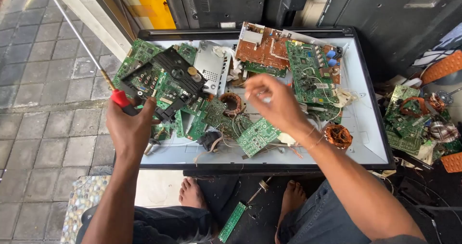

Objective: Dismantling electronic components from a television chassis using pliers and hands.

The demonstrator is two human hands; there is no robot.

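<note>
We see the left hand [129,127] closed in a fist around the red and black handle of a long screwdriver [79,39], at the left edge of the tray-like white panel [368,128] that serves as work surface. The screwdriver has its long axis on a diagonal: from the handle in the fist, the thin metal shaft runs up and to the left, away from the person, and its tip goes out of the picture at the top, so we cannot see where it ends. The handle end points down and to the right, toward the pile of boards. The right hand [274,102] hovers above the middle of the panel, over the green circuit boards [257,136]; its fingers are drawn together near the thumb, but they are blurred, and we cannot tell if they pinch something. Just beside the left hand lies a black plastic part [168,78] on a green board. A brown board [262,47] lies at the far side, and a copper coil [338,135] rests near the right wrist. Below the panel, two bare feet [191,193] stand on the dark floor.
</note>
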